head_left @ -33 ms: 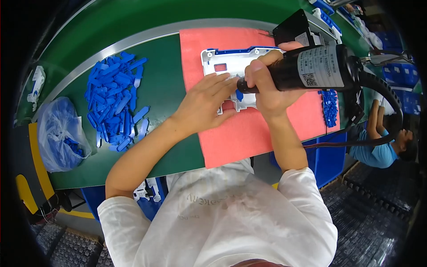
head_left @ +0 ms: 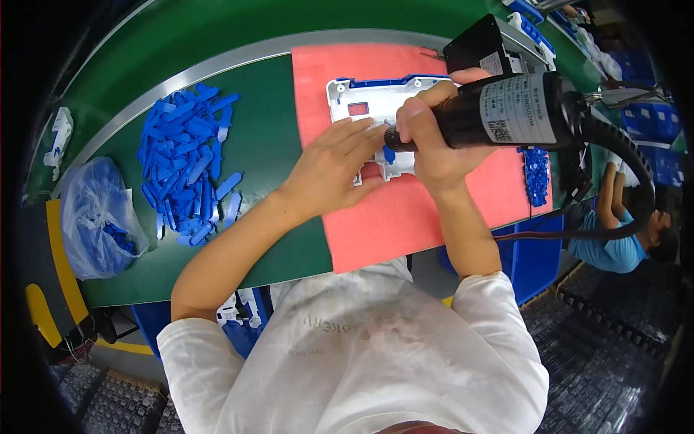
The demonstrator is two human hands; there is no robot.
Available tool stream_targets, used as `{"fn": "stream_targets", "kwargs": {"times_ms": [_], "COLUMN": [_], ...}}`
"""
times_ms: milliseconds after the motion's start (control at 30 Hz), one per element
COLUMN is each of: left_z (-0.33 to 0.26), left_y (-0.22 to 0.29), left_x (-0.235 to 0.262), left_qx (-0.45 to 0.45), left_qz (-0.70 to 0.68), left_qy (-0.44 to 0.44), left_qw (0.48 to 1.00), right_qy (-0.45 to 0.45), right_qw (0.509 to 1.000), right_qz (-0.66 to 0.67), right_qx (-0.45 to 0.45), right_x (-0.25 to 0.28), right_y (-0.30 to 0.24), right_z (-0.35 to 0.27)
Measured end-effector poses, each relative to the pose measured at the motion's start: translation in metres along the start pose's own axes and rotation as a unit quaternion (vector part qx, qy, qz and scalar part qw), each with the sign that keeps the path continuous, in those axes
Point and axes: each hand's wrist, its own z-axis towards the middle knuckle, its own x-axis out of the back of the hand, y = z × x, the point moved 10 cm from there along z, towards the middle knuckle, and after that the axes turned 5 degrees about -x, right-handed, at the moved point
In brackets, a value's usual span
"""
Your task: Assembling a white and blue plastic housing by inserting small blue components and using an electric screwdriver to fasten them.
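Note:
A white plastic housing [head_left: 341,100] with a blue strip along its far edge lies on the pink-red mat [head_left: 394,228]. My left hand [head_left: 327,165] rests over its near left part, fingers stretched out and thumb apart by the near edge. In my right hand [head_left: 439,158] is a black electric screwdriver [head_left: 463,116], gripped around its body and held slanting. Its tip end is over the middle of the housing, close to my left fingertips. Below that tip a small blue piece [head_left: 389,155] shows in the housing; the exact contact point is hidden.
On the green table, a pile of blue plastic pieces [head_left: 186,163] lies left of the mat, beside a clear bag [head_left: 97,217]. Small blue parts [head_left: 536,177] sit at the mat's right. A black box-like stand [head_left: 473,47] is behind; the cable [head_left: 643,173] loops right, near another person [head_left: 614,242].

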Motion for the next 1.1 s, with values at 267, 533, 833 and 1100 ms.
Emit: {"fn": "stream_targets", "kwargs": {"times_ms": [267,533,833,1100], "left_z": [0.001,0.003,-0.002,-0.002], "left_y": [0.0,0.002,-0.009,-0.01], "left_x": [0.001,0.004,-0.001,-0.001], "left_qx": [0.013,0.035,0.053,0.057], "left_qz": [-0.009,-0.021,-0.04,-0.038], "left_qy": [-0.001,-0.011,-0.013,-0.025], "left_qw": [1.0,0.999,0.998,0.997], "right_qy": [-0.028,0.041,0.025,-0.057], "right_qw": [0.999,0.998,0.996,0.997], "right_qz": [-0.022,0.038,0.085,0.04], "right_qx": [0.01,-0.032,-0.029,-0.016], "right_x": [-0.005,0.007,-0.002,-0.01], "right_y": [-0.001,0.002,0.003,0.006], "right_z": [-0.007,0.0,-0.001,-0.005]}}
